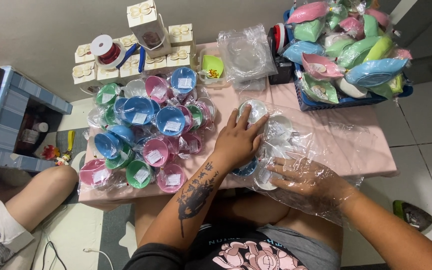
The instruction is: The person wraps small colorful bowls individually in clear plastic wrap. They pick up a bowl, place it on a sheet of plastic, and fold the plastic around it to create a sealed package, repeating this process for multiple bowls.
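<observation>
Pink cloth is covering the low counter (pixel 356 150) where the person is sitting and working; the left hand (pixel 238 140) is lying flat, fingers spread and closed on nothing, pressing down on a pale round dish (pixel 254 107) as if to keep the row from sliding; the right hand (pixel 308 182) is inside a clear plastic bag (pixel 321 135), fingers loosely open, its fingertips touching a white dish (pixel 265 178) near the counter's front edge. Several dishes are lying in a line within the bag, the line's long axis running from the person toward the far wall; which way the bag's mouth is facing cannot be told. Left of the hands, wrapped bowls (pixel 148 127) in pink, blue and green are crowding together; farther off, cream gift boxes (pixel 148 50) and a blue basket (pixel 326 102) of pastel packets are standing.
</observation>
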